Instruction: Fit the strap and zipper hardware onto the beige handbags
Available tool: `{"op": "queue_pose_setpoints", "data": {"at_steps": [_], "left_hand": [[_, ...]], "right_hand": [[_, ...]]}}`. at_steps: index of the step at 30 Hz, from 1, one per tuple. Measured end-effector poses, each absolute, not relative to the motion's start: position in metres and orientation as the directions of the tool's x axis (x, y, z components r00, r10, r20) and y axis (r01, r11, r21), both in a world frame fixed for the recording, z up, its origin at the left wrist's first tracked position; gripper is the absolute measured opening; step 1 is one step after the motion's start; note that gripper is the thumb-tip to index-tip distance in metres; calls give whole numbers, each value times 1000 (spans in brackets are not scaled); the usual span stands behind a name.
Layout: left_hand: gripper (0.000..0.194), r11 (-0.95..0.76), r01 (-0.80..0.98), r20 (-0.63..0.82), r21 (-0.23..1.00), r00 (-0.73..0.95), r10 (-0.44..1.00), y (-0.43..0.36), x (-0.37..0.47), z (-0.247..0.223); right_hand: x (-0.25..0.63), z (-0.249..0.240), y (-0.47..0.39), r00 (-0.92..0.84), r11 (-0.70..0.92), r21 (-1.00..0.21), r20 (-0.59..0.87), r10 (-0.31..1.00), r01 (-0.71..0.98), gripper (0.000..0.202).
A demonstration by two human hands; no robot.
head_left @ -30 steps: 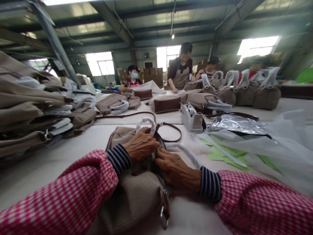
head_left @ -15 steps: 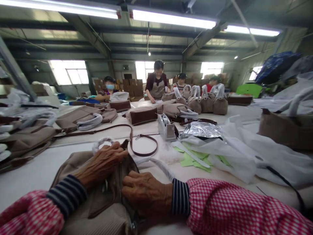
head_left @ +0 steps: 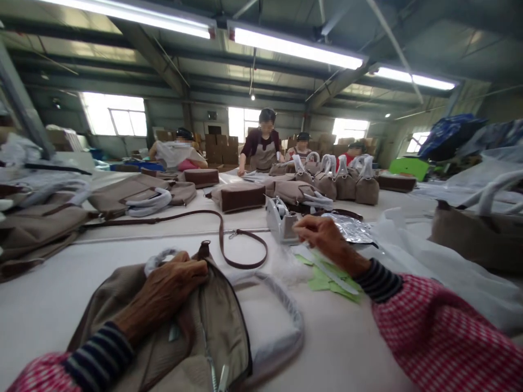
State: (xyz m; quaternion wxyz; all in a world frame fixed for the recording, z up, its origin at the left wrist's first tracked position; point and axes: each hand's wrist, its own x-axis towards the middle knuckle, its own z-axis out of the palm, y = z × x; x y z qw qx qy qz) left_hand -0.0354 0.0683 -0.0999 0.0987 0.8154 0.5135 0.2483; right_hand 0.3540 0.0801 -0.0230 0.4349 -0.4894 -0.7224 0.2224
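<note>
Taupe fabric is filling the near left, where the bag (head_left: 163,356) is lying on the white table (head_left: 327,337). Your left hand (head_left: 167,288) is curling its fingers over the bag's upper edge, now holding it alone: your right hand (head_left: 330,239) is no longer touching the bag but reaching right, to the tape dispenser (head_left: 278,220). Its fingers are bunching together; whether they are gripping anything, I cannot tell. Nearer, green slips (head_left: 321,281) are lying.

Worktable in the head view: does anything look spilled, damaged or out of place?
Nothing looks clearly spilled or damaged. The untidiest spot is the light-green pieces, overlapping at odd angles under a white strip near the tape dispenser. The brown strap also lies in a loose loop beyond the open bag under the left hand.
</note>
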Motion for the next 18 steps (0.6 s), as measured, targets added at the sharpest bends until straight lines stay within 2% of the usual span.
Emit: {"op": "queue_pose_setpoints", "data": {"at_steps": [3, 5, 9, 11, 14, 18], "left_hand": [[36, -429, 848, 247, 312, 363, 898, 63, -26, -90], [35, -415, 863, 232, 287, 358, 904, 61, -22, -86], [36, -399, 875, 204, 274, 353, 913, 58, -21, -85], [36, -400, 871, 195, 285, 356, 914, 58, -22, -84], [35, -397, 870, 172, 292, 361, 917, 56, -21, -81], [35, -376, 882, 169, 282, 340, 925, 56, -18, -78]], "right_hand": [[396, -11, 115, 14, 219, -714, 304, 953, 665, 23], [408, -7, 139, -2, 166, -680, 235, 972, 714, 24], [404, -16, 180, -61, 94, -685, 73, 996, 723, 42], [400, -26, 194, -77, 55, -700, 1, 997, 712, 40], [399, -40, 201, -85, 34, -739, -32, 996, 673, 29], [405, -43, 193, -44, 30, -789, 4, 999, 613, 26]]}}
